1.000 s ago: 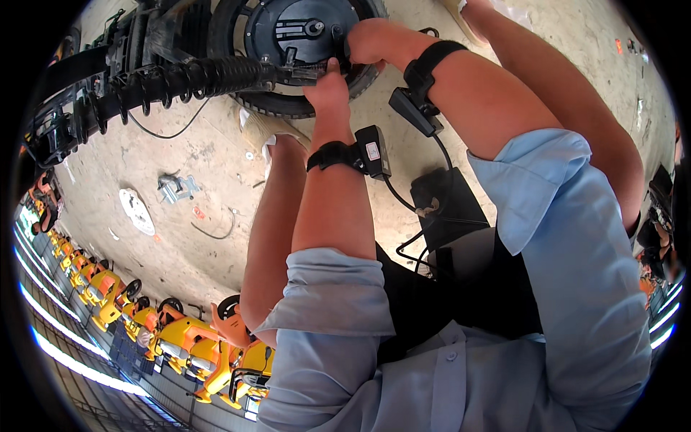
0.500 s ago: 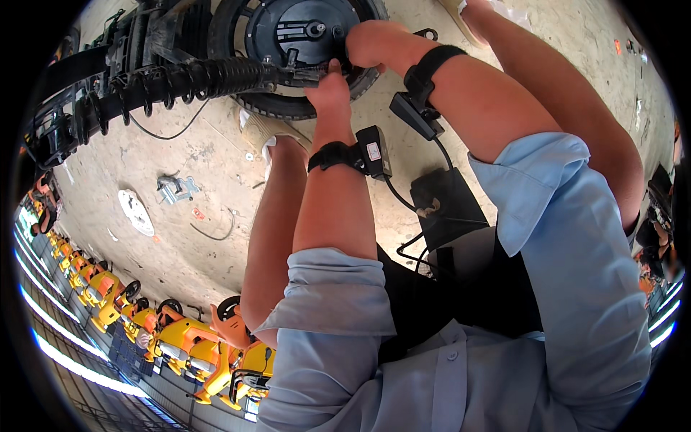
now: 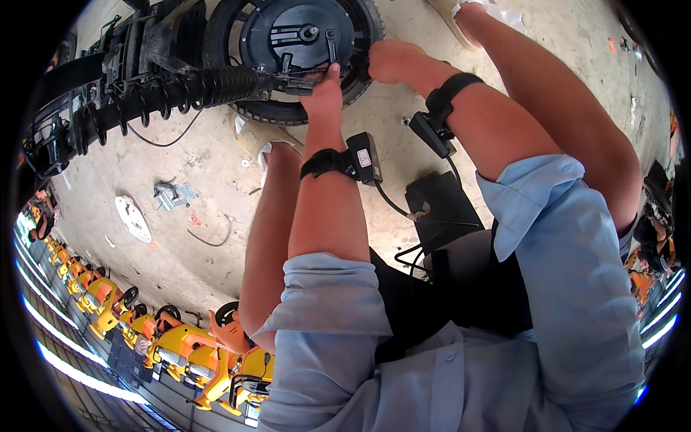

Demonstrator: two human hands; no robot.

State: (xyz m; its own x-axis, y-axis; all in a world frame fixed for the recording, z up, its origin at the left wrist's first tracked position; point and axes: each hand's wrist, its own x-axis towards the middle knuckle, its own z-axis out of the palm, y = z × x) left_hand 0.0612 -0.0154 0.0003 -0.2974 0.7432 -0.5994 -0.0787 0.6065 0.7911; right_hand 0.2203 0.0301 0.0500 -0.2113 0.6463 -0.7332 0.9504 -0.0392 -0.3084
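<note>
Floor (image 3: pixel 180 158): pale, dusty concrete is seen under everything, with small scraps scattered over it.
Scooter frame (image 3: pixel 108 93): a black frame with a coiled spring shock is laid across the upper left, joined to the wheel.
Wheel (image 3: pixel 288 36): a black tyre around a dark round hub is seen at the top centre, lying against the floor.
Yellow ride-on toys (image 3: pixel 180 345): a row is lined up along the lower left rim, yellow and orange with black wheels.
Black pad (image 3: pixel 439 209): a flat dark square is placed on the floor between the legs, with cables run beside it.
White disc (image 3: pixel 133 218): an oval white piece is left on the floor at the left, well apart from the wheel.
Left hand (image 3: pixel 325 90): the fingers are closed on a small metal part at the hub's lower edge.
Right hand (image 3: pixel 392 61): it is pressed against the tyre's right side; whether anything is gripped cannot be told.
Wrist boxes (image 3: pixel 366 158): a small black box with a white and red label is strapped on the left wrist; a plain one is worn on the right.
</note>
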